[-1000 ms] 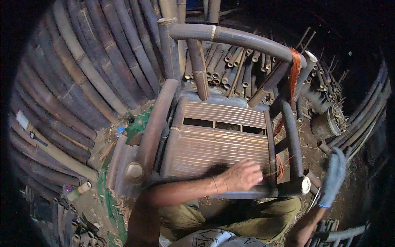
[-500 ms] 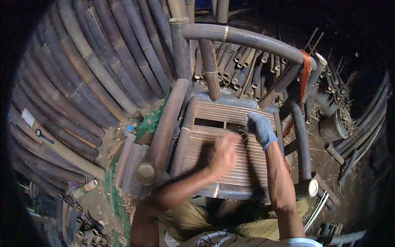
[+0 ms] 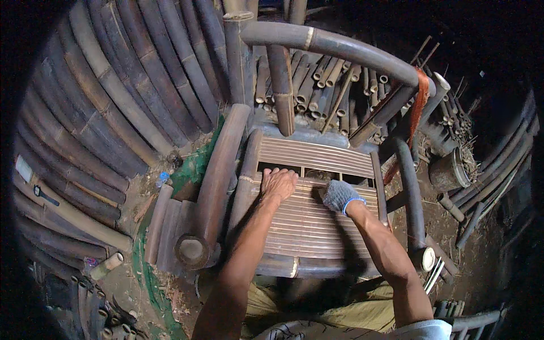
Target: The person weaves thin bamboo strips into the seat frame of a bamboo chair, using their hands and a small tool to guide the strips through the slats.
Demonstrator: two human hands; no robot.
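Left hand: bare left hand (image 3: 277, 184) lies open, fingers spread flat on the slatted seat (image 3: 309, 226).
Right hand: gloved right hand (image 3: 339, 195), just beside it, curls closed on a slat edge.
Chair: bamboo chair (image 3: 334, 48) under both hands.
Surroundings: stacked bamboo poles (image 3: 113, 102) beyond the left hand.

Hands (image 3: 309, 190) on chair seat (image 3: 317, 232)
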